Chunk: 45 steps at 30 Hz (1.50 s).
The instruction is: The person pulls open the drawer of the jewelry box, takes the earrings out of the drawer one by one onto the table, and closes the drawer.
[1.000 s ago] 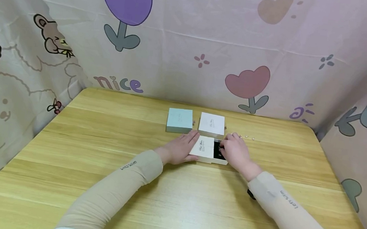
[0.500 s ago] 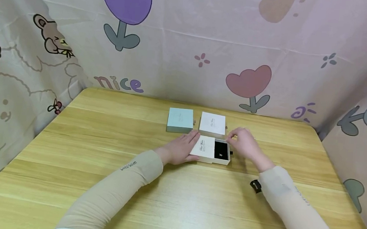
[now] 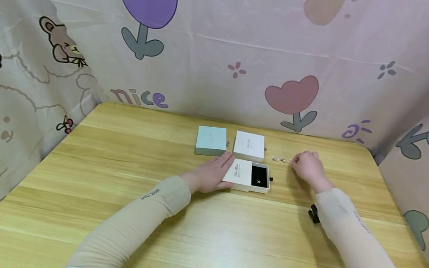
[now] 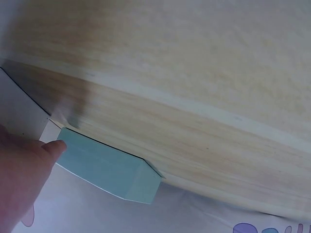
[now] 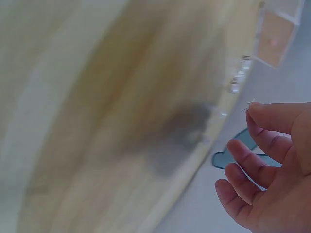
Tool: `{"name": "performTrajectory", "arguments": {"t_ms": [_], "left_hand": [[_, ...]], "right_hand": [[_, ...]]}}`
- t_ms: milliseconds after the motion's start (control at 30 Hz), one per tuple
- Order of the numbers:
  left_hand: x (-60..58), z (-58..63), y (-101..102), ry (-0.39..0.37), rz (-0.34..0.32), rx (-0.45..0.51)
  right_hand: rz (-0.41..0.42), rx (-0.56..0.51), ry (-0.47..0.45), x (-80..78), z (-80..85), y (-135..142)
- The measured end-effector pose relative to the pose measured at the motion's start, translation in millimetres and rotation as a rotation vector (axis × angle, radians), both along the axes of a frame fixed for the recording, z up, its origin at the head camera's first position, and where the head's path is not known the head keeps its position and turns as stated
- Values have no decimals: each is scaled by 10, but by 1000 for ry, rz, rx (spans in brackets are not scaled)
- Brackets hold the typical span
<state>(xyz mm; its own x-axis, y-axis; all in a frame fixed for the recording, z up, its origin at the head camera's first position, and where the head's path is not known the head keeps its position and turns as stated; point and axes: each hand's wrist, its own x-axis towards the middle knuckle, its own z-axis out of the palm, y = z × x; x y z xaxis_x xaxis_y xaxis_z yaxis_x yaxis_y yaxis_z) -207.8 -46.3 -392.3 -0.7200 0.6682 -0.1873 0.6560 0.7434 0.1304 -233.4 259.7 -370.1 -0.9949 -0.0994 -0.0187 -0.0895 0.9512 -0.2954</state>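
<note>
A cream drawer-style jewelry box (image 3: 240,172) lies on the table with its tray partly pulled out. In the tray is a black pad (image 3: 260,174) bearing one small star-shaped earring (image 3: 259,181). My left hand (image 3: 210,174) holds the sleeve's left end, thumb along the near side and fingers over the far corner. Right of the boxes, my right hand (image 3: 308,167) pinches a tiny earring (image 5: 250,103) between thumb and forefinger, close over the table; its other fingers curl loosely. A row of small shiny earrings (image 3: 278,159) lies left of those fingertips.
A mint-green box (image 3: 211,140) and a white box (image 3: 249,145) stand shut behind the cream one, each with a small pull tab on its right. The wooden table (image 3: 220,245) meets a printed cloth backdrop (image 3: 205,65) at the back.
My right hand has taken one earring off the black pad and moved right with it, past the row of earrings. My left hand stays on the cream box.
</note>
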Motion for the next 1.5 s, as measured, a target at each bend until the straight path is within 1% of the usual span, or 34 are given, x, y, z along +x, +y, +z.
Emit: {"name": "performTrajectory", "arguments": {"t_ms": [167, 433, 567, 633, 700, 800, 867, 933, 1033, 1133, 1267, 1500], "left_hand": [[-2, -11, 16, 3, 0, -19], [1, -13, 18, -5, 2, 4], [-1, -5, 12, -3, 1, 10], [-3, -3, 4, 4, 1, 8], [-3, -2, -6, 9, 2, 8], [-3, -4, -17, 12, 2, 3], [-2, -3, -20, 12, 1, 12], [-3, -3, -19, 13, 2, 17], [-4, -7, -14, 11, 4, 18], [-6, -14, -6, 3, 7, 15], [-4, -20, -2, 0, 5, 19], [3, -16, -4, 1, 0, 30]], "right_hand": [[-5, 70, -1, -2, -66, 33], [-9, 111, 9, -9, -101, 25], [-19, 104, 30, -4, -20, 13], [-18, 72, 40, 3, 61, -15], [-6, 27, 28, 22, 154, -75], [52, -19, -13, 72, 254, -223], [111, -26, -31, 122, 281, -346], [187, -20, -30, 175, 278, -471], [287, 29, -36, 262, 253, -635], [354, 106, -51, 327, 213, -741], [381, 190, -43, 373, 149, -810], [366, 230, 33, 425, 98, -863]]}}
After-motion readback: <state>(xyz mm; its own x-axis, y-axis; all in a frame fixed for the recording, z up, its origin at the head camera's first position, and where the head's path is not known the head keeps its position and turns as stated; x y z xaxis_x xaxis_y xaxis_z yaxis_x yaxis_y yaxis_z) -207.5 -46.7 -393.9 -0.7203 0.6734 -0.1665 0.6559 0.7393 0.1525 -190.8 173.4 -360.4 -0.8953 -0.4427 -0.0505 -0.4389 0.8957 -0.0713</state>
